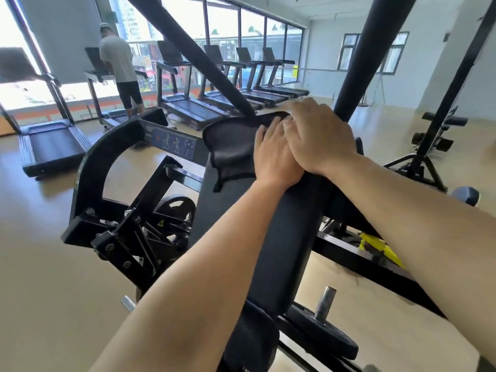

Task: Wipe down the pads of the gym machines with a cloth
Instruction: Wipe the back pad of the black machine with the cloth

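A pale, smooth floor (pixel 53 277) spreads under a row of black treadmills (pixel 193 108) lined up along tall windows (pixel 252 33), where a person (pixel 120 68) in a light shirt stands on one. Nearer, a black steel machine frame (pixel 88 183) with a curved arm and bolted brackets carries a long, narrow black pad (pixel 284 237), smooth and slightly matte, running away from the camera. A round black weight plate (pixel 322 336) sits on a metal peg low beside the pad. At the pad's far end lies a dark grey cloth (pixel 230 149), soft and woven with stitched edges, draped over the top and hanging down the left side. Both hands press flat on the cloth with fingers extended, the left hand (pixel 273 154) below and the right hand (pixel 319 135) overlapping it on top.
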`<action>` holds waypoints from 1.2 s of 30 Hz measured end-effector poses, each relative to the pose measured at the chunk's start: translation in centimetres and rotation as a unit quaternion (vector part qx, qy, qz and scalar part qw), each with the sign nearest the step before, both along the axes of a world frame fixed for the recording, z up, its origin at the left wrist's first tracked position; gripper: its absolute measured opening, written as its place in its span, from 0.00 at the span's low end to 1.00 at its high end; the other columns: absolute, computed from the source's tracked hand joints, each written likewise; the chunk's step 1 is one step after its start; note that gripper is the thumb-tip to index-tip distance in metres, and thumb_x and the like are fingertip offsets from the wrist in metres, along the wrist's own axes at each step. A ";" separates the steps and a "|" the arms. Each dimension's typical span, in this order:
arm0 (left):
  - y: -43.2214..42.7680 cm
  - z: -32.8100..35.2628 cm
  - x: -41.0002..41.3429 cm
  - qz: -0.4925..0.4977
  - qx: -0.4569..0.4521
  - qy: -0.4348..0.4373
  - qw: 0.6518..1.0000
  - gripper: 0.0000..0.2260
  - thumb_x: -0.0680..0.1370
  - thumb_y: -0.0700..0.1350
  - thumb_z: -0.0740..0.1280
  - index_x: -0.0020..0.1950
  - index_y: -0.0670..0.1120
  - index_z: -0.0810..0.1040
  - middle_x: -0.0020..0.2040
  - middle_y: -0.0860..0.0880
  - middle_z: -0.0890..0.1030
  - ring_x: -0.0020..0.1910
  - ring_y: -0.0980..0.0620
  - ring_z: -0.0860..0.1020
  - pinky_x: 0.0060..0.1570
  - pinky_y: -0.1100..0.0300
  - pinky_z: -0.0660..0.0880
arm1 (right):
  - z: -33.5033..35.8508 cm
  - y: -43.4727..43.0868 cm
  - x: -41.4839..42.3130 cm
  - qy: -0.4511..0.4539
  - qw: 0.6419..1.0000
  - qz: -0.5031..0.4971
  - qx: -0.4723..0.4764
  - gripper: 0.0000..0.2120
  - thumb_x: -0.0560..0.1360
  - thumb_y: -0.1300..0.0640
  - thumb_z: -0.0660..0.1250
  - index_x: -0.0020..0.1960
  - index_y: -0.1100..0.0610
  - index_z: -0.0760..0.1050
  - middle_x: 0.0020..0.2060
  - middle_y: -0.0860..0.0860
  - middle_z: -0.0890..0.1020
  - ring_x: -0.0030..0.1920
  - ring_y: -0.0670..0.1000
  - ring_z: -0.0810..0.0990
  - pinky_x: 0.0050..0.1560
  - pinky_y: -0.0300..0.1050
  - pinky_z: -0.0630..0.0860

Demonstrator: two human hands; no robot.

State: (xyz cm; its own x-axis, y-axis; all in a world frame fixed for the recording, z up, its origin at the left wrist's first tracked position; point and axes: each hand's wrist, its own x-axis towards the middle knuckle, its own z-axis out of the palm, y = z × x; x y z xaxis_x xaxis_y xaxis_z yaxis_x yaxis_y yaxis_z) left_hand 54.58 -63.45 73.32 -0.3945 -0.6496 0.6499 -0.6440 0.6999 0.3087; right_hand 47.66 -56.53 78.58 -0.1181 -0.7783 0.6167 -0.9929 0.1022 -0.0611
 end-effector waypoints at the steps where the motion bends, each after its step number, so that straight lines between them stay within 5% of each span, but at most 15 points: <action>1: 1.0 -0.2 -0.3 -0.027 -0.033 0.005 0.999 0.23 0.80 0.50 0.62 0.74 0.44 0.71 0.70 0.44 0.76 0.73 0.45 0.69 0.76 0.47 0.59 | 0.2 0.0 -0.1 -0.034 0.999 0.028 0.010 0.21 0.84 0.49 0.51 0.75 0.50 0.67 0.73 0.49 0.71 0.71 0.55 0.70 0.64 0.58 0.73; 5: 3.6 -1.7 1.4 -0.178 -0.004 0.103 0.979 0.19 0.78 0.41 0.63 0.68 0.39 0.76 0.64 0.38 0.79 0.64 0.37 0.76 0.60 0.49 0.74 | 0.0 -1.7 0.7 -0.107 0.977 0.097 0.158 0.23 0.83 0.44 0.52 0.76 0.47 0.68 0.76 0.47 0.68 0.76 0.51 0.65 0.74 0.53 0.62; 8: 4.9 -3.5 4.6 -0.177 -0.029 0.150 0.972 0.14 0.74 0.35 0.61 0.56 0.39 0.80 0.57 0.42 0.80 0.53 0.43 0.79 0.45 0.53 0.76 | 0.8 -2.4 2.0 -0.238 0.927 0.105 0.269 0.33 0.66 0.27 0.50 0.65 0.36 0.76 0.70 0.48 0.75 0.68 0.51 0.74 0.70 0.53 0.64; 10: 4.5 -5.9 7.1 -0.144 -0.041 0.221 0.964 0.15 0.72 0.32 0.62 0.56 0.38 0.79 0.60 0.43 0.77 0.58 0.46 0.77 0.53 0.53 0.77 | 1.0 -2.7 2.4 -0.240 0.917 0.120 0.296 0.21 0.73 0.27 0.48 0.54 0.27 0.77 0.69 0.46 0.76 0.63 0.47 0.76 0.64 0.50 0.64; 11: 3.8 -6.7 8.1 -0.112 -0.019 0.239 0.964 0.16 0.73 0.32 0.62 0.59 0.39 0.78 0.64 0.43 0.74 0.63 0.46 0.75 0.60 0.52 0.75 | 0.9 -2.9 2.4 -0.195 0.927 0.110 0.301 0.19 0.77 0.29 0.46 0.57 0.26 0.73 0.72 0.45 0.73 0.65 0.49 0.74 0.65 0.51 0.65; 14: 1.7 -6.9 9.4 0.031 0.106 0.179 0.978 0.24 0.76 0.38 0.64 0.73 0.44 0.70 0.76 0.45 0.65 0.75 0.44 0.65 0.73 0.51 0.64 | -0.8 -3.5 2.5 0.045 0.968 -0.020 0.248 0.29 0.79 0.29 0.44 0.77 0.35 0.54 0.75 0.50 0.69 0.68 0.59 0.74 0.58 0.56 0.69; 17: 1.6 -5.0 8.0 0.008 0.161 0.107 0.981 0.30 0.79 0.43 0.63 0.80 0.47 0.59 0.82 0.48 0.55 0.80 0.47 0.54 0.76 0.52 0.58 | -2.8 -3.3 2.9 0.124 0.977 -0.067 0.158 0.27 0.82 0.36 0.49 0.77 0.47 0.60 0.60 0.58 0.78 0.55 0.63 0.80 0.44 0.53 0.66; 21: 3.4 -3.6 6.1 -0.099 0.091 0.083 0.987 0.30 0.76 0.38 0.62 0.79 0.48 0.66 0.81 0.50 0.62 0.80 0.50 0.58 0.73 0.58 0.62 | -4.9 0.1 0.7 0.149 0.985 -0.085 0.022 0.20 0.84 0.51 0.53 0.73 0.55 0.68 0.55 0.57 0.81 0.51 0.62 0.80 0.43 0.55 0.74; 24: 4.1 -3.1 6.1 -0.161 0.005 0.070 0.984 0.25 0.73 0.35 0.62 0.69 0.47 0.78 0.71 0.49 0.76 0.73 0.48 0.71 0.69 0.55 0.71 | -7.5 3.4 -0.4 0.068 0.992 -0.093 -0.054 0.20 0.83 0.53 0.56 0.73 0.57 0.69 0.61 0.56 0.78 0.58 0.61 0.77 0.51 0.56 0.77; 27: 3.4 -1.6 5.2 -0.138 0.009 0.106 0.985 0.21 0.75 0.37 0.62 0.67 0.46 0.78 0.67 0.50 0.77 0.63 0.46 0.77 0.59 0.50 0.77 | -8.8 3.4 -0.9 -0.018 0.995 -0.043 -0.092 0.19 0.82 0.54 0.57 0.70 0.60 0.70 0.64 0.57 0.76 0.64 0.61 0.74 0.64 0.55 0.74; 32: 2.1 -2.7 4.4 -0.104 0.066 0.092 0.988 0.22 0.82 0.43 0.59 0.76 0.50 0.68 0.77 0.52 0.68 0.78 0.51 0.63 0.72 0.48 0.66 | -7.7 1.0 -1.1 -0.292 0.940 0.000 -0.177 0.18 0.84 0.53 0.55 0.65 0.58 0.78 0.59 0.54 0.81 0.60 0.55 0.78 0.63 0.49 0.73; 36: 4.0 -6.0 4.7 -0.104 0.080 0.123 0.984 0.24 0.83 0.44 0.58 0.80 0.47 0.61 0.82 0.51 0.58 0.81 0.53 0.53 0.73 0.47 0.66 | -11.2 1.8 1.0 -0.323 0.899 0.018 -0.296 0.20 0.83 0.57 0.54 0.73 0.60 0.71 0.69 0.57 0.75 0.70 0.55 0.72 0.73 0.50 0.67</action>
